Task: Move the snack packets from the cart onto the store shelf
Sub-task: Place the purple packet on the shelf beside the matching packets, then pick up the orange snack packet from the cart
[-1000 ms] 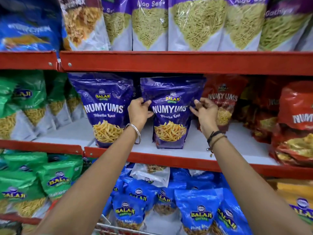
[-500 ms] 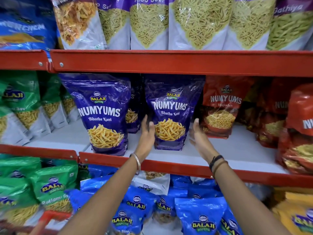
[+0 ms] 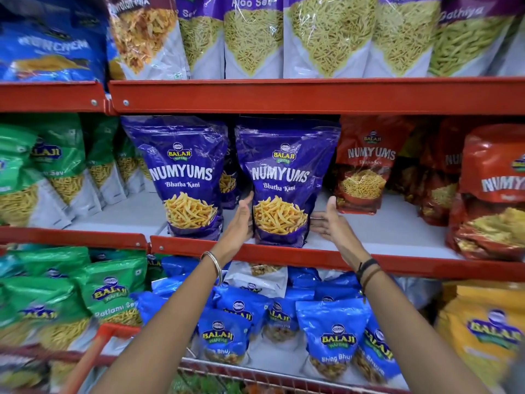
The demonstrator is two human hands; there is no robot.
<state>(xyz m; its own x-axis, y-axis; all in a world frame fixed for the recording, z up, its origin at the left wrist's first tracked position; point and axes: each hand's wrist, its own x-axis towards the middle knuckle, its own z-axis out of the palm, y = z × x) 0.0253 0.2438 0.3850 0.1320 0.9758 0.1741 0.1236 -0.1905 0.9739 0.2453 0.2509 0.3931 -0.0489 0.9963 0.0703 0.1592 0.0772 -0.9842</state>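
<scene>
A purple Numyums packet point(image 3: 284, 177) stands upright near the front of the middle shelf point(image 3: 397, 228). My left hand point(image 3: 241, 220) is at its lower left edge, palm toward it, fingers apart. My right hand point(image 3: 326, 221) is just off its lower right corner, fingers spread, holding nothing. A second purple Numyums packet point(image 3: 187, 177) stands upright to the left, with another one partly hidden behind the gap between them. The cart's red rim point(image 3: 93, 354) and wire edge point(image 3: 255, 376) show at the bottom.
Red Numyums packets point(image 3: 366, 166) fill the shelf's right side, green sev packets point(image 3: 56, 172) the left. The red upper shelf lip point(image 3: 284, 95) hangs just above the purple packets. Blue packets point(image 3: 332, 336), green and yellow ones sit on the lower shelf.
My hands have slid from the packet's upper sides to its base and opened. The packet stands on its own, closer to the shelf's front edge.
</scene>
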